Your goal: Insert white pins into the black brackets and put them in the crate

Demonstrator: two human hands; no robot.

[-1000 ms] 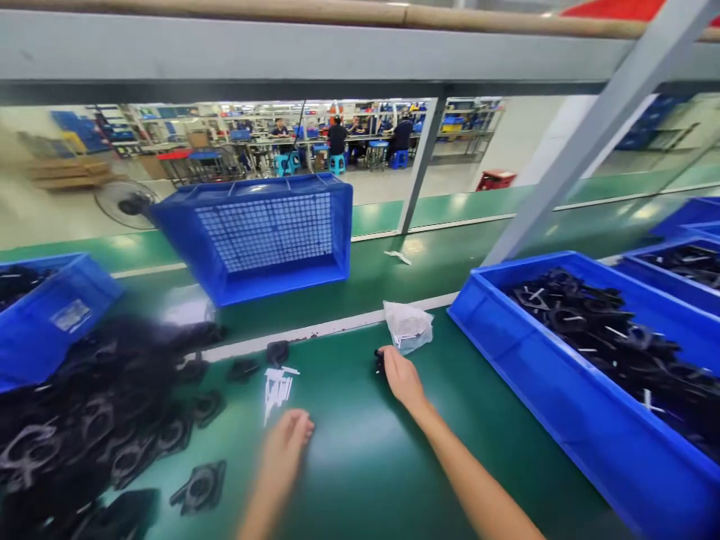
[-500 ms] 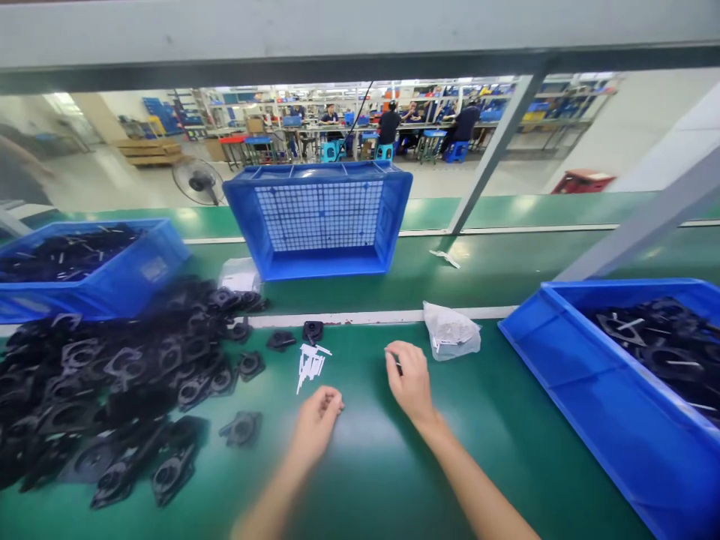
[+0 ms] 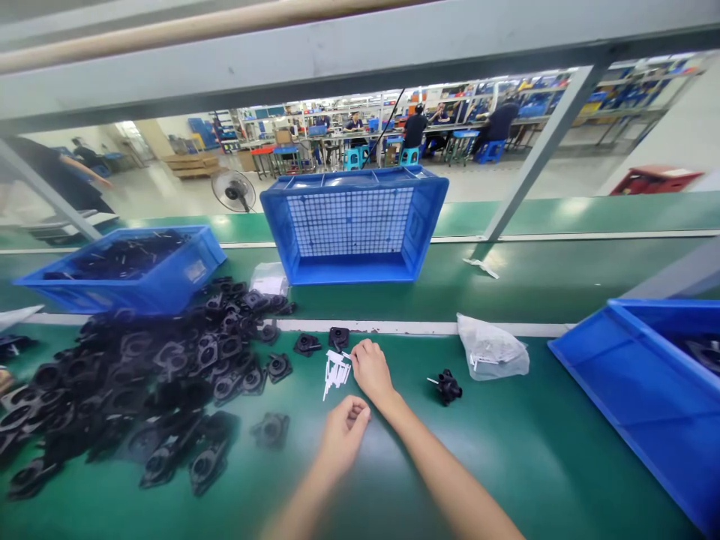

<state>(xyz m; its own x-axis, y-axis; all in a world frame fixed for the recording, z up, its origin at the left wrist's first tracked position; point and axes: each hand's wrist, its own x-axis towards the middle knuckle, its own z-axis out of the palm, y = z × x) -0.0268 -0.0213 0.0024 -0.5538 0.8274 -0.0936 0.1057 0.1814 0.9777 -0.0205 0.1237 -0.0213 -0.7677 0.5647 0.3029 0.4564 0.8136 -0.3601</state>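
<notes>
Several slim white sticks [image 3: 336, 373] lie in a loose, overlapping pile on the green table [image 3: 405, 487], a little in from the white strip [image 3: 394, 328] along its far edge. The person's right hand [image 3: 371, 370] is at the pile's right side, fingertips by the end of one stick; from where I stand I can't tell whether the grip has closed on it. The left hand [image 3: 345, 430] is just beside the pile, toward the table's near edge, fingers curled in to the thumb, and I can't make out whether anything is inside.

Right of the right hand, well apart from it, sits a black plastic fitting [image 3: 448, 387] with a white stick poking out of its left side. Beyond that, up against the strip, lies a translucent plastic bag [image 3: 493, 349] with white pieces in it, and a blue bin [image 3: 641, 405] slants in at the right edge.

Leftward, a broad heap of black ring-centred parts [image 3: 185, 360] sprawls to the table's left edge, below a loaded blue bin [image 3: 151, 285]. Past the strip, a blue crate [image 3: 349, 268] rests on its side, its lattice base showing; behind it are a fan [image 3: 233, 190] and seated workers.
</notes>
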